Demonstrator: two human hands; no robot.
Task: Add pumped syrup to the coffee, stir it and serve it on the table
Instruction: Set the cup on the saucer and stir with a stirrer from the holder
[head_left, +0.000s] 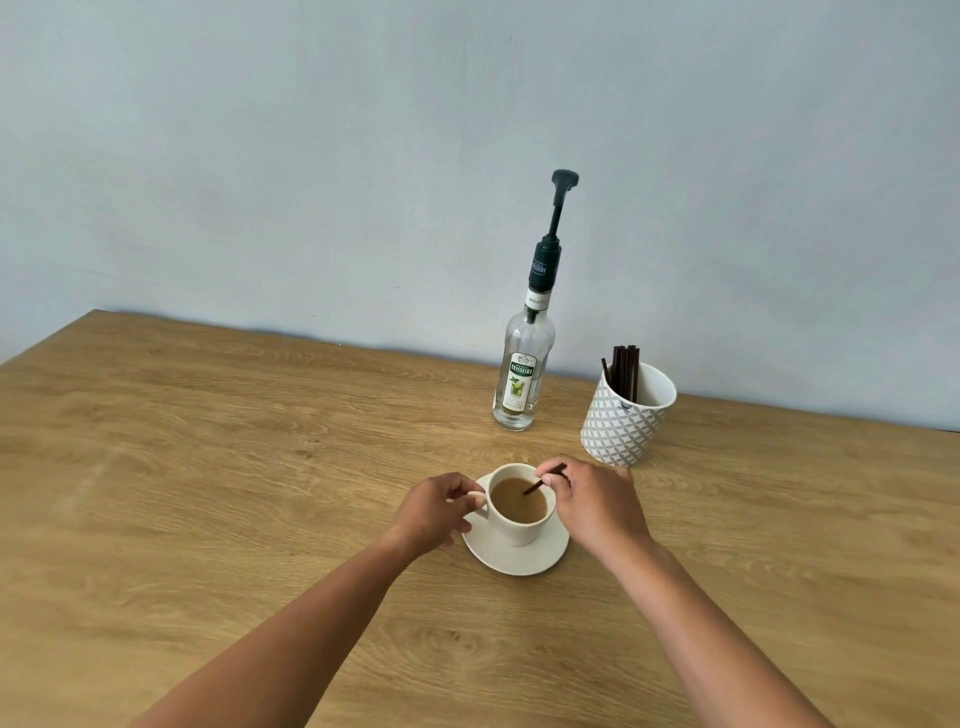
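A white cup (519, 525) of light brown coffee (514, 506) stands on a white saucer (540, 558) near the middle of the wooden table (208, 441). My left hand (434, 512) grips the cup's handle on the left side. My right hand (597, 501) pinches a dark brown stir stick (543, 480) whose lower end dips into the coffee. Behind the cup stands a clear syrup bottle (524, 374) with a dark pump (558, 208) on top, its plunger raised.
A white and grey patterned holder (623, 421) with several dark stir sticks (623, 371) stands right of the bottle, just behind my right hand. A pale blue wall runs along the table's far edge.
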